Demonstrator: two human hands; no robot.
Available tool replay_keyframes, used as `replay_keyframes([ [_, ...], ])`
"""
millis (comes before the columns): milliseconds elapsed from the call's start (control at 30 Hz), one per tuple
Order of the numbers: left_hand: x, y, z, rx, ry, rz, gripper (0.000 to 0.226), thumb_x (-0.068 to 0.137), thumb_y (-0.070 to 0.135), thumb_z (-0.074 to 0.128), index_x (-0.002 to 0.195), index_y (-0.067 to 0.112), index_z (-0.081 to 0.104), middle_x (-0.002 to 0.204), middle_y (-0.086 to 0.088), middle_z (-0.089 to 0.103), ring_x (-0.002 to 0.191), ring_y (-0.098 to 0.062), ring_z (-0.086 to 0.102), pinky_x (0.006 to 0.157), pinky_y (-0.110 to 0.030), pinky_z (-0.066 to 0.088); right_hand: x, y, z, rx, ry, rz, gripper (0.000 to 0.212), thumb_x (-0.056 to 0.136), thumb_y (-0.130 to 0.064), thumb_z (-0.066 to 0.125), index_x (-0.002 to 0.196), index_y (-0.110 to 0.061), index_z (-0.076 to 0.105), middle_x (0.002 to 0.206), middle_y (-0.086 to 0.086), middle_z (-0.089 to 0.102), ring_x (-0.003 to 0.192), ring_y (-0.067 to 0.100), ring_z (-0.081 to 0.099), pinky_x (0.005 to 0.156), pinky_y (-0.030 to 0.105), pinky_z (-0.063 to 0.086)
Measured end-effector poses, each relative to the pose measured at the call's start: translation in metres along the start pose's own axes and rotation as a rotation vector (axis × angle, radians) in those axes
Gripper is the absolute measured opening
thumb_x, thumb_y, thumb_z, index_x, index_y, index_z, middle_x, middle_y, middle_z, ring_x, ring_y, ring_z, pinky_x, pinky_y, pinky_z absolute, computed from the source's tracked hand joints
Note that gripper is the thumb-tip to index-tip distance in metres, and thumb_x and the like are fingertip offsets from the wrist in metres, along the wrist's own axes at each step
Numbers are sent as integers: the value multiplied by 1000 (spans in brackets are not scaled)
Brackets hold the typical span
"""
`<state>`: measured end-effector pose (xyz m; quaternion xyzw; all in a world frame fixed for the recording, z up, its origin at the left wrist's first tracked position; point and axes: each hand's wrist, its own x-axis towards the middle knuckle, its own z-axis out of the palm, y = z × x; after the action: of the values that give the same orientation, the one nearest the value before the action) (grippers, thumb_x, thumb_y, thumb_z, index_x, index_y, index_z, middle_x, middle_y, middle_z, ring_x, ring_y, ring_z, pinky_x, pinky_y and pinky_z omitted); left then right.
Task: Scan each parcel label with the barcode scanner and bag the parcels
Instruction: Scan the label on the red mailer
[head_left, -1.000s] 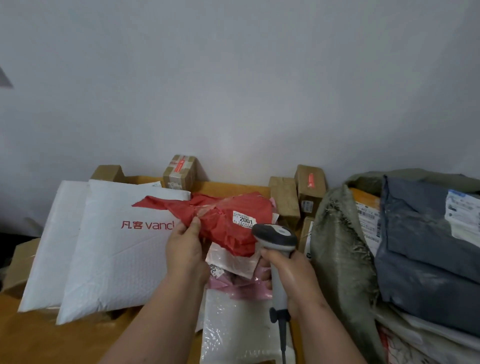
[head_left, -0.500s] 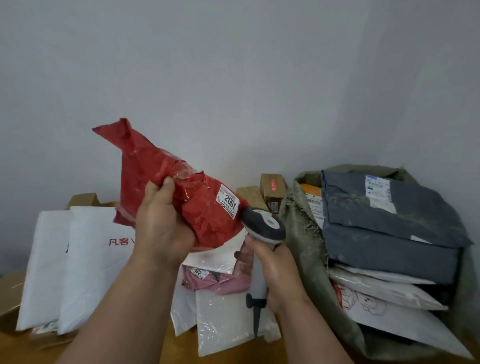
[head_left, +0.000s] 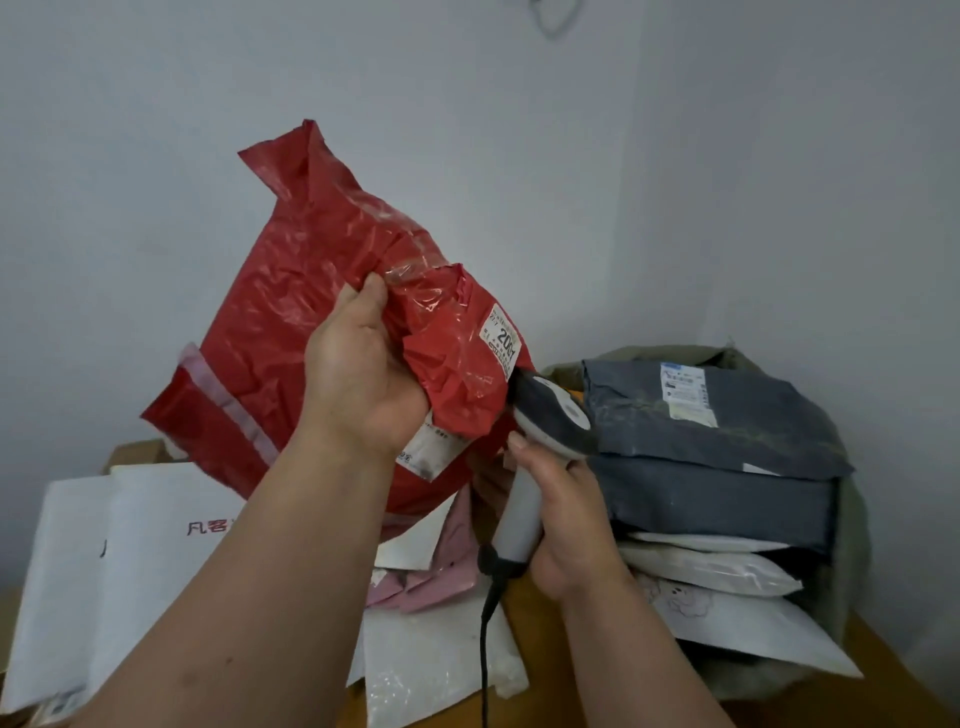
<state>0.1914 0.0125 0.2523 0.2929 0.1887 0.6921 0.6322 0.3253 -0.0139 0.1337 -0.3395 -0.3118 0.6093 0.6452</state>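
Against plain grey wall, left hand (head_left: 358, 384) gripping crinkly red plastic mailer (head_left: 322, 322), right hand (head_left: 563, 525) holding grey handheld barcode scanner (head_left: 550, 415) at its label; sack right of mailer looking half-filled, more waiting.

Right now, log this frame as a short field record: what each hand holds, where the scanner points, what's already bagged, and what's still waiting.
left hand: grips red parcel, raised off the table
right hand: holds barcode scanner by its handle
scanner aim: head close against the white label marked 2001
sack: holds grey parcels and white ones
waiting: white mailers, pink parcel on table
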Motion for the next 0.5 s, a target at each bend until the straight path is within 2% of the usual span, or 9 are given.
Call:
replay_keyframes([
  [133, 17, -26, 53, -8, -99, -44, 43, 107, 32, 35, 143, 16, 51, 136, -12, 61, 121, -31, 62, 98, -53, 50, 9, -34, -21, 31, 99, -95, 69, 59, -34, 82, 124, -16, 68, 106, 2, 77, 98, 19, 74, 76, 33, 60],
  [233, 32, -54, 103, -46, -219, -63, 44, 107, 31, 35, 143, 12, 51, 137, -16, 60, 124, -35, 59, 105, -56, 45, 20, -75, -45, 38, 160, -309, 65, 66, -30, 88, 127, -18, 67, 112, -5, 76, 104, 10, 71, 86, 29, 58],
  [300, 43, -72, 137, -96, -312, -95, 43, 108, 31, 34, 135, 6, 56, 127, -20, 65, 114, -36, 65, 100, -55, 49, 28, -106, -66, -17, 191, -498, 54, 75, -26, 81, 126, -23, 66, 115, -15, 74, 109, 4, 67, 86, 19, 55],
  [367, 56, -90, 165, -149, -380, -116, 40, 108, 29, 32, 119, 3, 60, 105, -21, 71, 95, -35, 71, 88, -52, 57, 37, -137, -87, -87, 229, -673, 55, 78, -24, 75, 131, -22, 62, 117, -22, 71, 112, -3, 64, 85, 9, 50],
  [433, 71, -108, 181, -180, -377, -100, 38, 108, 26, 33, 113, 1, 62, 98, -21, 72, 91, -34, 71, 86, -50, 58, 46, -158, -107, -129, 288, -804, 63, 78, -21, 75, 137, -13, 56, 121, -19, 69, 115, -4, 62, 88, 8, 49],
  [500, 89, -129, 180, -170, -331, -121, 36, 106, 24, 37, 113, 2, 64, 107, -20, 71, 101, -34, 69, 95, -53, 53, 57, -167, -128, -188, 322, -865, 65, 76, -19, 78, 137, -11, 56, 123, -16, 68, 115, -2, 63, 90, 12, 51],
])
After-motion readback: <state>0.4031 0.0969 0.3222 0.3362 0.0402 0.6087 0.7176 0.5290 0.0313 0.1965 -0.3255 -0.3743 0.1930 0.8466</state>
